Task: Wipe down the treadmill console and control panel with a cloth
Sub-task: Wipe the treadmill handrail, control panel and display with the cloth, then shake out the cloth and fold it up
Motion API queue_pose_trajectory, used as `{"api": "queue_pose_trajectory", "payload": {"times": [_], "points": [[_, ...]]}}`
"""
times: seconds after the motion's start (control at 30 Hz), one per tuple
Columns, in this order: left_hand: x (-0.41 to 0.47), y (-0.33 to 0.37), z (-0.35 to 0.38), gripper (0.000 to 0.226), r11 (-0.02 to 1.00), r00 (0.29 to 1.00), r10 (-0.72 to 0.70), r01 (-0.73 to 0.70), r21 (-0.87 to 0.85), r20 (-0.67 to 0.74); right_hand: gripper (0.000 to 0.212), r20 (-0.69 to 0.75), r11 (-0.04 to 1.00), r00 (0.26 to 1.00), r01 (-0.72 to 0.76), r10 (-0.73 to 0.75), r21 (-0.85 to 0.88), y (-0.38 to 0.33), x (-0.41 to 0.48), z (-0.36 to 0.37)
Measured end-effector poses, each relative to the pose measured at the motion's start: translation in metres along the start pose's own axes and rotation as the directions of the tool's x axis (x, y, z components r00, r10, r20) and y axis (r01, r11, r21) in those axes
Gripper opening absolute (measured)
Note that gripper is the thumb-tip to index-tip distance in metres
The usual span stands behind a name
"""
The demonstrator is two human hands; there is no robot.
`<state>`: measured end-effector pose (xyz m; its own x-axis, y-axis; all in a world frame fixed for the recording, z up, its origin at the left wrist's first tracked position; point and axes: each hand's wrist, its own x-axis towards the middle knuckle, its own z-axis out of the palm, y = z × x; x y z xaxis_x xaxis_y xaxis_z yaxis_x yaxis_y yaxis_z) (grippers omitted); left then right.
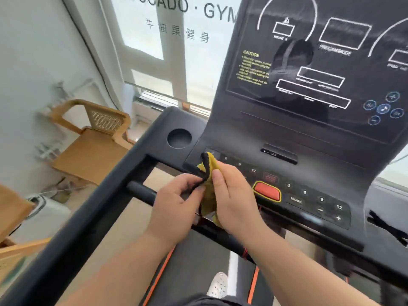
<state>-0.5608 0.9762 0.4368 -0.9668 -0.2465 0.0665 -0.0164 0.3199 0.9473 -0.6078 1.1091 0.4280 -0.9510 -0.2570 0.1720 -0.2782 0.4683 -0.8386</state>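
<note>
Cloth (209, 180) is gripped bunched between left hand (176, 202) and right hand (234, 199), held above the control panel (309, 195); wiping seems not begun; it must next be pressed flat onto the console (309, 69) beyond.

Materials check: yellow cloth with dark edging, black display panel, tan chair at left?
Yellow cloth with dark edging: soft woven fabric, likely microfibre; it bunches and folds between both hands. Black display panel: glossy plastic or glass; it mirrors a silhouette. Tan chair: matte wood-look frame, perforated cane-like back; possibly moulded plastic.
</note>
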Motion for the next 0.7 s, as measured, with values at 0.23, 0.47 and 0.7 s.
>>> {"api": "queue_pose_trajectory", "payload": {"times": [0.23, 0.47, 0.7], "points": [[-0.035, -0.034, -0.127, 0.022, 0.997, 0.989, -0.071, 0.071, -0.005, -0.131, 0.075, 0.447, 0.983, 0.876, -0.172, 0.18, -0.059, -0.046, -0.02, 0.093], [-0.091, -0.066, -0.251, 0.009, 0.982, 0.969, -0.104, 0.135, 0.129, -0.222, 0.04, 0.485, 0.935, 0.806, -0.344, 0.339, -0.082, -0.084, -0.065, 0.193], [-0.144, -0.079, -0.332, 0.009, 0.956, 0.938, -0.145, 0.215, 0.201, -0.316, 0.035, 0.662, 0.849, 0.573, -0.49, 0.484, -0.197, -0.113, -0.117, 0.281]]}}
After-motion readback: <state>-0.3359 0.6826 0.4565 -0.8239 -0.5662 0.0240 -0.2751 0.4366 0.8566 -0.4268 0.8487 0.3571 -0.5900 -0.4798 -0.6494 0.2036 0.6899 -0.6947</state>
